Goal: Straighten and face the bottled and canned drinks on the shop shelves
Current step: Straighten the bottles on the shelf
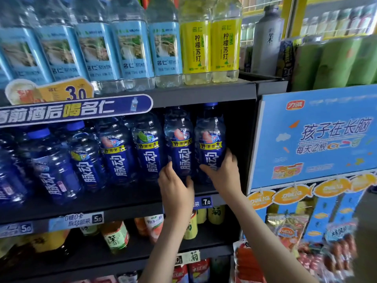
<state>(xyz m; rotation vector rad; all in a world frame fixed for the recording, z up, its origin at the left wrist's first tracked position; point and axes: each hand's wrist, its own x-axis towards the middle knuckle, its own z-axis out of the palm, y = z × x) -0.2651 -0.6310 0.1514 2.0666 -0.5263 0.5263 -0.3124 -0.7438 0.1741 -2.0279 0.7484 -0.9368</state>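
On the middle shelf [114, 203] stands a row of several dark blue drink bottles with white lettering. My right hand [223, 172] grips the lower body of the rightmost blue bottle [211, 139], which stands upright with its label facing me. My left hand [175, 184] wraps round the base of the blue bottle beside it [179, 137], thumb on its right side. The bottles further left [55, 170] lean and sit at uneven depths.
The top shelf holds light blue water bottles [130, 52] and two yellow lemon soda bottles [210, 48]. Below are tea and juice bottles [115, 235]. A blue cardboard snack display [314, 137] with hanging packets stands close on the right. Price tags [206, 202] line the shelf edges.
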